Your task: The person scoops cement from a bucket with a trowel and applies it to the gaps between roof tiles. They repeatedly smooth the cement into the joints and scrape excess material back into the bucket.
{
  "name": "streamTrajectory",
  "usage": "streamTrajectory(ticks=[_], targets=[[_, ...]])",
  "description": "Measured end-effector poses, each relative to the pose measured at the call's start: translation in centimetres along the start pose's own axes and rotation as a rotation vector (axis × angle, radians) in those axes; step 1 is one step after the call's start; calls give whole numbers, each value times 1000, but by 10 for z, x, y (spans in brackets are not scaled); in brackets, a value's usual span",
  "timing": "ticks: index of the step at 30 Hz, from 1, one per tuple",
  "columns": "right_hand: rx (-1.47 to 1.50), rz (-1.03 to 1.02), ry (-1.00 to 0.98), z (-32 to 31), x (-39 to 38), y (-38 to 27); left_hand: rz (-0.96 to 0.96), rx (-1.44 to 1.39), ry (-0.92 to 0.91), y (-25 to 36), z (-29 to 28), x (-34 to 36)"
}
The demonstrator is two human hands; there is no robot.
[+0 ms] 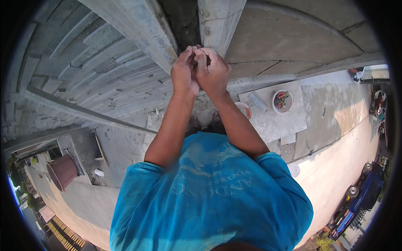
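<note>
My left hand (184, 71) and my right hand (211, 69) meet at the upper middle, fingers bent and pinched around something small, with a thin strand showing at the fingertips; I cannot make out what it is. They are in front of a dark recess (186, 23) between two pale plastered upright edges (220, 21). To the left is a wall of grey stacked strips (71, 54); to the right is a grey plastered wall with curved grooves (289, 37).
Below right are a white bucket with tools (289, 101), a partly hidden bucket (245, 109) and a board (297, 125) with a trowel-like float (257, 101). At left stands a brown tub (63, 169). A dark blue vehicle (362, 190) is at far right, on a concrete yard (326, 159).
</note>
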State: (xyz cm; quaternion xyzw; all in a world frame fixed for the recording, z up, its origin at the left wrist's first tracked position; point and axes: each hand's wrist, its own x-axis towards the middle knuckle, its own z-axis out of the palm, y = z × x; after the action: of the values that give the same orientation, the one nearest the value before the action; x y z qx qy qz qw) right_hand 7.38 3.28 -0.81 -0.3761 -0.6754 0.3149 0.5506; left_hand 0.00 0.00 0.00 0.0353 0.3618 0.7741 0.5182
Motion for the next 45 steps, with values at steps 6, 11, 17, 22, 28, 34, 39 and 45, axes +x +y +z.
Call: streamTrajectory(ticks=[6, 11, 17, 22, 28, 34, 39, 45], targets=[[246, 355, -53, 0, 2, -15, -232, -177, -160, 5, -13, 16], [134, 212, 13, 1, -2, -17, -171, -91, -27, 2, -7, 5], [-17, 52, 36, 2, -2, -7, 147, 151, 168, 1, 19, -13], [84, 199, -22, 4, -4, -1, 161, 242, 118, 7, 23, -15], [201, 312, -56, 6, -6, -5, 67, 275, 97, 18, 22, -13], [184, 319, 4, 5, -1, -11, -50, 85, -130, 9, -4, 14], [-11, 134, -4, 11, -11, -4, 168, 329, -60, 14, 3, 4], [-119, 4, 26, -4, -14, 6, 515, 985, 165, -5, 7, 9]])
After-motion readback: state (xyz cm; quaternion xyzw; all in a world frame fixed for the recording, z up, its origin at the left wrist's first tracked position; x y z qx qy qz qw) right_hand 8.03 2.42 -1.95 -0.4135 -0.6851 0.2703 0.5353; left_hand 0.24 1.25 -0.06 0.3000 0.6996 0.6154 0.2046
